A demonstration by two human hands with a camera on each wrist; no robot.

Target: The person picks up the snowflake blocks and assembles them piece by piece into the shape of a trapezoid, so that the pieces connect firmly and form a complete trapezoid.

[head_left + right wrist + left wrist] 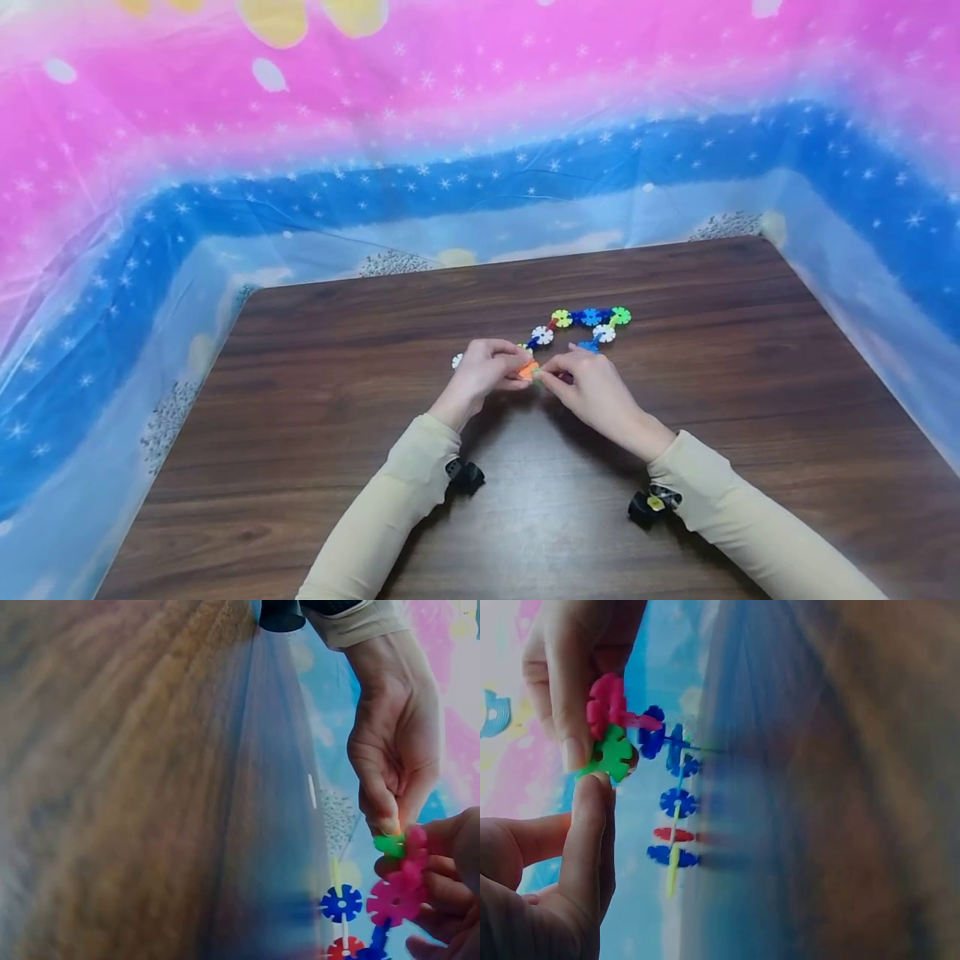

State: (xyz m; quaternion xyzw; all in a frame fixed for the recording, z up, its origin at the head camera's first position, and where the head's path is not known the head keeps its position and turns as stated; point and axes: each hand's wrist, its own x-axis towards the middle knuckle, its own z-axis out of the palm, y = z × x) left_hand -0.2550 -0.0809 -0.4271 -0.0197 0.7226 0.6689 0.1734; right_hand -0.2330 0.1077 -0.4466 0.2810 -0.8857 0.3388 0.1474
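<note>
My left hand (480, 379) pinches a green snowflake disc (613, 754) with its fingertips. An orange disc (528, 369) shows at those fingers in the head view. From the other side, my right hand (596, 396) holds a pink snowflake disc (396, 898), which touches the green one. A curved chain of joined discs, with blue (590, 317), white (542, 335) and bright green (622, 316) among them, lies just beyond my hands. The pink piece connects to a dark blue disc (652, 732) of that chain. My fingers partly hide the joint.
A single white disc (457, 361) lies left of my left hand, partly covered by it. The brown wooden table (337, 350) spreads around the hands. A pink and blue patterned cloth (480, 183) hangs behind the table and at its sides. Both wrists carry black cameras (468, 477).
</note>
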